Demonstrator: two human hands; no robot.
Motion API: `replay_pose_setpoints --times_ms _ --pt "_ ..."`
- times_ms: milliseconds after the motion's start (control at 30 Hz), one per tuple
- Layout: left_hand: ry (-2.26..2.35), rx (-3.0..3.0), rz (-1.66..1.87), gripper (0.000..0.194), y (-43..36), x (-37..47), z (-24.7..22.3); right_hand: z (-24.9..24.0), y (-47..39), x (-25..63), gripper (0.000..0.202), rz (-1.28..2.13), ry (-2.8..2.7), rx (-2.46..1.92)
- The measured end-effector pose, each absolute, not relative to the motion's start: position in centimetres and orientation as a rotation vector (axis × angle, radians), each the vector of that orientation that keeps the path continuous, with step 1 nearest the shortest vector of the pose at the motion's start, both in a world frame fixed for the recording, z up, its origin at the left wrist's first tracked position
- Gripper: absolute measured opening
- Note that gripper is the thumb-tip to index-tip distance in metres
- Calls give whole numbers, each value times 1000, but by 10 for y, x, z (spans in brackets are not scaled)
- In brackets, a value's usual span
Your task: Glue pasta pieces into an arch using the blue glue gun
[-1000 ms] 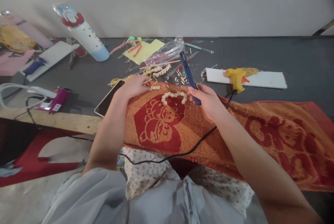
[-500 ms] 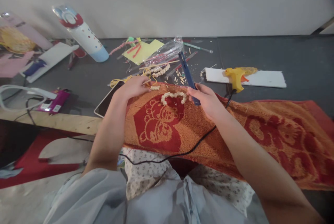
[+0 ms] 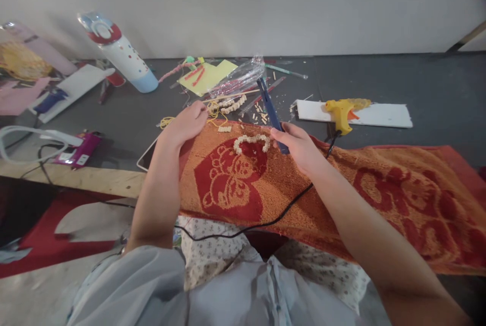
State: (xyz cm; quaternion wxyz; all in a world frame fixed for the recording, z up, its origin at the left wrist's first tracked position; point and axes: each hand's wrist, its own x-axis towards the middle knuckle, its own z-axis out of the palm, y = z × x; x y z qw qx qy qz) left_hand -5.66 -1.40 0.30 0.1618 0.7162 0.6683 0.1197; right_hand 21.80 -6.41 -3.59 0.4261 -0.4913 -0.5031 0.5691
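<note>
My right hand (image 3: pixel 298 146) is wrapped around the lower end of a slim dark blue tool (image 3: pixel 271 113) with a narrow notched tip, pointing away from me. My left hand (image 3: pixel 192 121) is closed beside a yellow cord (image 3: pixel 215 111), its fingers curled; whatever they hold is hidden. Between the hands, a curved chain of small cream pieces (image 3: pixel 251 138) lies on an orange and red towel (image 3: pixel 288 184). A short row of cream pieces (image 3: pixel 224 129) rests on the towel's far edge, right of my left hand. Loose bits (image 3: pixel 261 113) are scattered behind the tool.
A yellow glue gun (image 3: pixel 341 113) lies on a white strip (image 3: pixel 391 115) at right, its black cable (image 3: pixel 288 207) crossing the towel. Clear plastic wrap (image 3: pixel 243 79) and yellow paper (image 3: pixel 205 80) lie behind. At left are a bottle (image 3: pixel 125 55), a purple power strip (image 3: pixel 85 149) and a tablet-like device (image 3: pixel 146 156).
My left hand has drawn slightly left and back from the row of pieces, and the thin stick seen at its fingertips is out of sight. My right hand keeps hold of the blue tool.
</note>
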Motion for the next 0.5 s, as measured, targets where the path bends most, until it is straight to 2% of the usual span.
replay_pose_setpoints --times_ms 200,500 --pt "1988 2161 279 19 -14 -56 4 -36 -64 217 22 1432 -1232 -1241" --pt "1999 2266 212 28 -12 -62 4 -35 -65 216 25 1419 -1239 -1227"
